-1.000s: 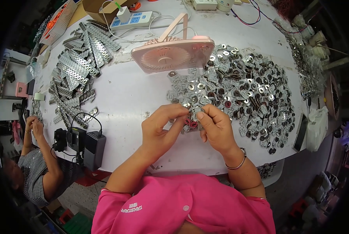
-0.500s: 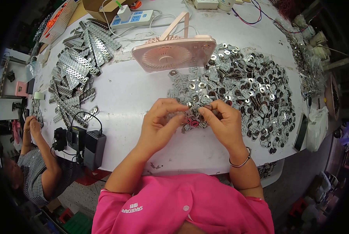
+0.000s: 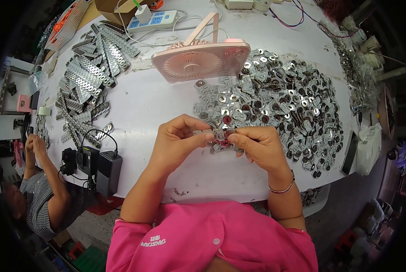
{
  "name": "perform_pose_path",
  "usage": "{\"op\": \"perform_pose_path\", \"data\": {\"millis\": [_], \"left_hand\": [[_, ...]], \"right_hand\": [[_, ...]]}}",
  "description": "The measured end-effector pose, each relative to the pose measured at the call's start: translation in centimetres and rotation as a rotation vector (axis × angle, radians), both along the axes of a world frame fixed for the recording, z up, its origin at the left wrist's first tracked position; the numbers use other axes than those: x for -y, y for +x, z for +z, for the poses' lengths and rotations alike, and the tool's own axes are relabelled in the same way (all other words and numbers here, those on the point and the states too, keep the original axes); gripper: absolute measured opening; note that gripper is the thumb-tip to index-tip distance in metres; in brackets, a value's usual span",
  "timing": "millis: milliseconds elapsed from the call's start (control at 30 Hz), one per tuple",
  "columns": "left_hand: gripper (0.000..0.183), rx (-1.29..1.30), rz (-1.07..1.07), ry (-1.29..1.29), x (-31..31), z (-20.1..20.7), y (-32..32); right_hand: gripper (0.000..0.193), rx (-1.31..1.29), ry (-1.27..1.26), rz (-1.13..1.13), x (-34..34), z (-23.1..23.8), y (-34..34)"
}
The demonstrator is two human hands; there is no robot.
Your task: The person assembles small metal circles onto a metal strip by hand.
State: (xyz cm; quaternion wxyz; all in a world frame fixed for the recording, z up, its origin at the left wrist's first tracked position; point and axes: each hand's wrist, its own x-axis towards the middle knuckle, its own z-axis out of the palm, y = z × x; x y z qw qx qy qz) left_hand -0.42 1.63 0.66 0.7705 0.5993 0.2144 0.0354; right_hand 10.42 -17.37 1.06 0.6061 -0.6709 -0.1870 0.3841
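Observation:
Above the near edge of a spread-out pile of small parts (image 3: 298,102), my two hands meet. My left hand (image 3: 173,143) pinches a small grey flat part (image 3: 219,134) between thumb and fingers. A dark round disc (image 3: 230,133) sits at the fingertips of my right hand (image 3: 262,143), closed in a pinch against the grey part's right end. Whether the two pieces are joined, I cannot tell. The pile holds similar grey pieces, many with dark or shiny discs. A red disc (image 3: 227,120) lies just beyond my fingers, with more red pieces partly hidden below them.
A pink fan (image 3: 194,65) stands beyond my hands. Grey strips of joined parts (image 3: 87,79) are heaped at left, near black devices with a cable (image 3: 108,170). A power strip (image 3: 155,20) lies at the back. Another person (image 3: 49,195) works at far left.
My left hand has closed in and now grips the grey part, which shows between both hands. Both hands have shifted slightly nearer to me, uncovering a red disc on the pile.

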Motion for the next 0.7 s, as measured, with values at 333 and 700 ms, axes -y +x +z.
{"op": "perform_pose_path", "data": {"millis": [333,700], "left_hand": [[0.013,-0.033,-0.089,-0.14,-0.1,-0.5,0.1],[0.016,0.379,0.026,0.33,1.6,-1.3,0.5]], "right_hand": [[0.018,-0.075,0.092,0.067,-0.5,-0.8,-0.9],[0.019,-0.109,0.145,-0.126,-1.1,-1.1,-1.2]]}}
